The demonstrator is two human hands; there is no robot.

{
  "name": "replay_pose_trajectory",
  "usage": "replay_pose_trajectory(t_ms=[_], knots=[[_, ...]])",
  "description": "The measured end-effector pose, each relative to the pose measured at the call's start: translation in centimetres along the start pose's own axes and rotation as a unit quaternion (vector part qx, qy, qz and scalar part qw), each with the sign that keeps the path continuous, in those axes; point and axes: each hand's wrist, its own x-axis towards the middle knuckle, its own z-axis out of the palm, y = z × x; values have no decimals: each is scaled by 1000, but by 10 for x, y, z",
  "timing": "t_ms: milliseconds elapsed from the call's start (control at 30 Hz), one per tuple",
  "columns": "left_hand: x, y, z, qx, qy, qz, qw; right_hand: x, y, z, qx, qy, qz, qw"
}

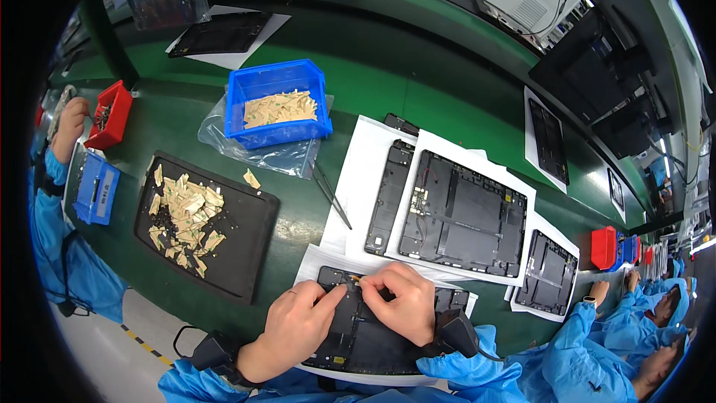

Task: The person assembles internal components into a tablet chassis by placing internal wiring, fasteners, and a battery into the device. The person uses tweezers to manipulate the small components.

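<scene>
Directly in front of me lies a black tablet housing (365, 337) on white paper. Over its upper left part, my left hand (293, 328) is curled, with the index fingertip and thumb close together on the housing. What they hold, if anything, is hidden. My right hand (401, 300) pinches a small tan strip (355, 278) at the same spot, close to the left fingertips. Farther off, a blue bin (277, 136) holds many tan pieces with green marks. To the left, a black tray (231, 269) bears a heap of similar tan scraps and small black bits.
Tweezers (332, 195) lie behind my hands. More open tablet housings (466, 213) rest on white sheets to the right. A co-worker's hand (71, 121) is at far left, near a red bin (112, 116) and a small blue bin (97, 188). Other people sit at right.
</scene>
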Motion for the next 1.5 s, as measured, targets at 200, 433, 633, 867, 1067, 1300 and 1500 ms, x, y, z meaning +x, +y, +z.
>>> replay_pose_trajectory(t_ms=[200, 433, 633, 867, 1067, 1300, 1500], knots=[[0, -2, 4, 2, -1, 7, 1000, 3, 0, -1, -11, -4, -9, 1000], [0, -1, 3, 17, 1, 10, 1000, 3, -2, 0, -29, 2, -20, 999], [2, -1, 1, 19, -4, -1, 1000, 1, -2, 1, -55, -1, -33, 998], [8, 1, 2, 8, -18, -12, 1000, 1, 1, 1, -78, 2, -60, 995], [9, 1, 0, 28, -37, -9, 999, 0, 2, 3, -101, 5, -83, 991], [10, 0, -2, 69, -59, 11, 996, 1, -2, 4, -101, -2, -78, 992], [14, 0, 1, 103, -75, 47, 991, 0, -2, 2, -126, -9, -73, 989]])
